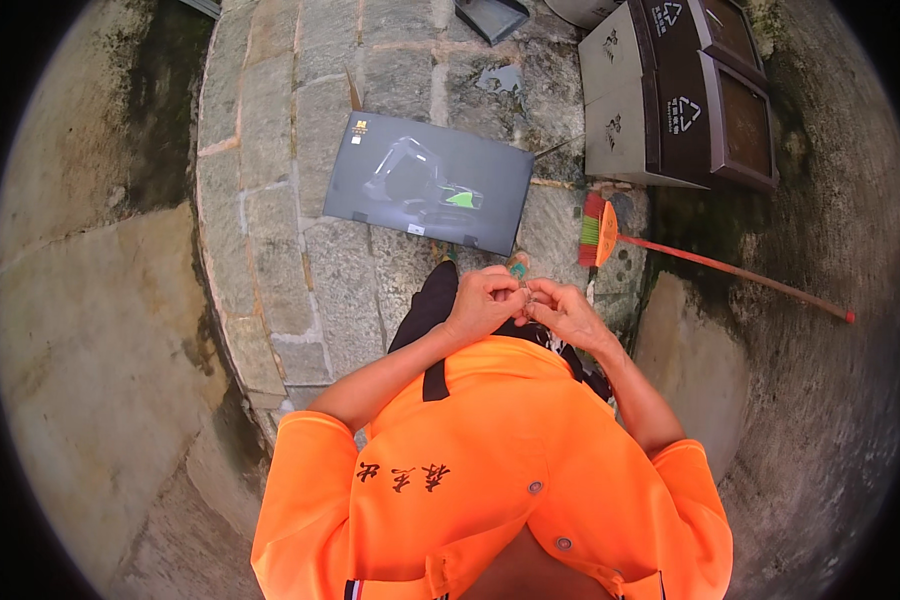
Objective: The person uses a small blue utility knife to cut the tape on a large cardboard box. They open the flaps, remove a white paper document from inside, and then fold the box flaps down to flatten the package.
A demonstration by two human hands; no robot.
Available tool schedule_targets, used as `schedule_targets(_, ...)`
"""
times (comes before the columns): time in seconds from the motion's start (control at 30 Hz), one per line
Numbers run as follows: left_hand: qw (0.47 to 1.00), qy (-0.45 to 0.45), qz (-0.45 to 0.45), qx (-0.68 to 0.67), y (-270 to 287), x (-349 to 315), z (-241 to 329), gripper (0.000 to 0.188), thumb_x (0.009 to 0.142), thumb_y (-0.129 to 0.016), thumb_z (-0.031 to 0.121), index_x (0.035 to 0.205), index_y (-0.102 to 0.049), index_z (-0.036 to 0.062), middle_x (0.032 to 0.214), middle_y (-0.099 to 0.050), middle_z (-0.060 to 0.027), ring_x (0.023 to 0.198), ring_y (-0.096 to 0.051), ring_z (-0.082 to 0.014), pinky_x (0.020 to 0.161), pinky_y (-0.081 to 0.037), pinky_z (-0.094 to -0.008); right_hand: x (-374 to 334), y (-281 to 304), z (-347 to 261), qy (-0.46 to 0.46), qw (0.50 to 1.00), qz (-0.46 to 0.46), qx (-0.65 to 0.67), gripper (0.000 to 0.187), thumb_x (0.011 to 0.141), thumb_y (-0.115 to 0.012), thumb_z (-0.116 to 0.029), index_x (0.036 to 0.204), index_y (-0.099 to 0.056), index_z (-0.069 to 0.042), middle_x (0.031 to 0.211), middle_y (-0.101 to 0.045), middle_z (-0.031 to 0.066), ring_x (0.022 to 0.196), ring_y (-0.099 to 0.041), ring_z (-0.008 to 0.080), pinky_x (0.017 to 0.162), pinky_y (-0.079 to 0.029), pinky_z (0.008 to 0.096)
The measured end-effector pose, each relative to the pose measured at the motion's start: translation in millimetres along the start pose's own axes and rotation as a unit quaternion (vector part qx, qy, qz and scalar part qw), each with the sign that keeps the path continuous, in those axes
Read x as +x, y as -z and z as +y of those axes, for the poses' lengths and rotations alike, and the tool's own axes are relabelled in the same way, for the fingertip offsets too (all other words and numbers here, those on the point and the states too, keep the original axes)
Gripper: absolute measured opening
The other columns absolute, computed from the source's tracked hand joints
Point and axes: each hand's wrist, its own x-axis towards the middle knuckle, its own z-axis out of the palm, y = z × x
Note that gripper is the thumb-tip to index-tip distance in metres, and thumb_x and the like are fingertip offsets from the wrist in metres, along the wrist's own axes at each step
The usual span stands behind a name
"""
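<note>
My left hand (484,303) and my right hand (569,313) meet in front of my waist, fingertips almost touching. Both are closed in a pinch, with thumbs against bent fingers. Something small and thin, perhaps see-through, shows between the fingertips; its kind is too small to tell. Just beyond my hands, a flat dark grey box (425,185) with a picture of a machine and a green patch lies on the paving. Part of a shoe with a teal patch (518,270) shows between the box and my fingers.
A two-part waste bin (678,100) with recycling signs stands at the far right. Below it lies a broom (595,230) with red and green bristles, its long red handle reaching right. A dark dustpan (492,16) sits at the far edge. Stone paving (255,200) looks damp in places.
</note>
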Motion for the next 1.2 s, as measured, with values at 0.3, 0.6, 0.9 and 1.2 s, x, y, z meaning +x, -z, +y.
schedule_targets(0.3,0.977,0.149,-0.019,-0.154,56,-4,-78,0.017,0.088,-0.063,0.013,0.099,-0.067,0.0005,0.081,-0.062,-0.0037,0.071,-0.059,-0.0086,0.062,-0.047,-0.0215,-1,1,39,-0.097,0.995,-0.038,-0.001,0.02,0.095,-0.048,-0.016,0.089,-0.056,0.002,0.073,-0.062,0.005,0.067,-0.06,0.0115,0.063,-0.047,0.0257)
schedule_targets(0.6,0.793,0.288,0.316,0.435,240,15,-449,0.067,0.075,-0.074,0.028,0.132,-0.044,0.0105,0.116,-0.051,-0.0187,0.101,-0.055,-0.0341,0.085,-0.045,-0.0441,-15,12,160,-0.384,0.92,0.012,0.083,0.018,0.096,-0.047,-0.013,0.094,-0.06,-0.001,0.086,-0.065,0.0053,0.079,-0.061,0.0124,0.071,-0.048,0.0258)
schedule_targets(0.9,0.88,0.021,0.084,0.467,203,257,-422,0.067,0.077,-0.071,0.031,0.133,-0.042,0.0091,0.138,-0.038,-0.0142,0.127,-0.037,-0.0318,0.105,-0.029,-0.0468,45,1,189,-0.45,0.883,0.029,0.133,0.017,0.095,-0.05,-0.018,0.095,-0.062,-0.005,0.086,-0.067,0.003,0.07,-0.06,0.0068,0.054,-0.046,0.0196)
schedule_targets(1.2,0.781,0.065,-0.213,0.584,129,387,-431,0.085,0.057,-0.068,0.071,0.108,-0.061,0.0044,0.106,-0.059,-0.0174,0.109,-0.053,-0.0312,0.097,-0.041,-0.0421,36,-12,193,-0.433,0.874,0.112,0.192,0.019,0.097,-0.046,-0.017,0.093,-0.059,-0.003,0.089,-0.067,0.0053,0.06,-0.056,0.004,0.055,-0.044,0.0174)
